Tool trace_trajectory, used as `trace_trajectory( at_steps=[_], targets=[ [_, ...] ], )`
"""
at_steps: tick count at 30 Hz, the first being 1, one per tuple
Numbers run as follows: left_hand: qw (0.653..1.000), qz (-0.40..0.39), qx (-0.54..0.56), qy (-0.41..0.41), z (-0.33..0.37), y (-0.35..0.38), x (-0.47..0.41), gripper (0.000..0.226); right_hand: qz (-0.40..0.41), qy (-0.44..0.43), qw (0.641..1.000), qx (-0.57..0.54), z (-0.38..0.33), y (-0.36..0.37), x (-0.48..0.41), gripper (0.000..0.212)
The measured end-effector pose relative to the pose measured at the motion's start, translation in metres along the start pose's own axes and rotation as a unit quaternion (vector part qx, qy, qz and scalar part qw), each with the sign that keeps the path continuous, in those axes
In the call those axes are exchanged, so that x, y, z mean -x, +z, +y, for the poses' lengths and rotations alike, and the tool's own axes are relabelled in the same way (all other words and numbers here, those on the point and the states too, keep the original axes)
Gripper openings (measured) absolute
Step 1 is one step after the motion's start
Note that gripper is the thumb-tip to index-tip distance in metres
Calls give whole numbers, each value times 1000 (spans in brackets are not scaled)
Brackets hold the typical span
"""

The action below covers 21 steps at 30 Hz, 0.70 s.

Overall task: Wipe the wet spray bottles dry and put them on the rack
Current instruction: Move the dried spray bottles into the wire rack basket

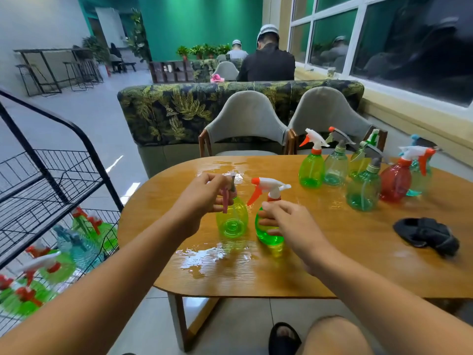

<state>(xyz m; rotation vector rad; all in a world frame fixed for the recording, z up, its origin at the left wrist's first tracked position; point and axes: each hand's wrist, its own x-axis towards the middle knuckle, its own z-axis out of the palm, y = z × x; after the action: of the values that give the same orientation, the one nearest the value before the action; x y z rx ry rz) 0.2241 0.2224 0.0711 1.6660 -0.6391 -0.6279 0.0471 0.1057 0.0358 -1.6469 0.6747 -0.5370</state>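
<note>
Two green spray bottles stand side by side on the wet wooden table point(332, 265). My left hand point(202, 198) grips the spray head of the yellow-green bottle with a pink trigger point(231, 221). My right hand point(286, 224) curls round the body of the green bottle with a white and orange head point(268, 235). Several more bottles stand at the far right: a green one point(311, 172), a clear green one point(335, 167), a teal-green one point(363, 190), a red one point(395, 183). A dark cloth point(427, 235) lies crumpled at the right. The black wire rack point(58, 180) at left holds several bottles point(76, 242) on its lower shelves.
Puddles of water shine on the table near its front edge point(212, 257) and at the far side. Two grey chairs point(245, 124) stand behind the table, with a leaf-print sofa back beyond. My knee and a black sandal point(282, 338) show under the table's front.
</note>
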Motion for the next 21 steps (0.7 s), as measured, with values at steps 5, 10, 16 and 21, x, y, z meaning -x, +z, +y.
trace_trajectory(
  at_steps=[5,10,16,21],
  targets=[
    [1000,-4,-6,-5,0,-2,1,25,-55,56,989,-129,-11,14,-7,7],
    [1000,-5,9,-14,-1,-2,3,31,-52,80,973,-211,-15,25,-14,46],
    [999,-19,31,-7,1,-8,6,32,-7,107,975,-193,-25,23,-19,36],
    [998,-6,61,-13,9,-35,7,33,-22,137,982,-130,-44,15,-29,56]
  ],
)
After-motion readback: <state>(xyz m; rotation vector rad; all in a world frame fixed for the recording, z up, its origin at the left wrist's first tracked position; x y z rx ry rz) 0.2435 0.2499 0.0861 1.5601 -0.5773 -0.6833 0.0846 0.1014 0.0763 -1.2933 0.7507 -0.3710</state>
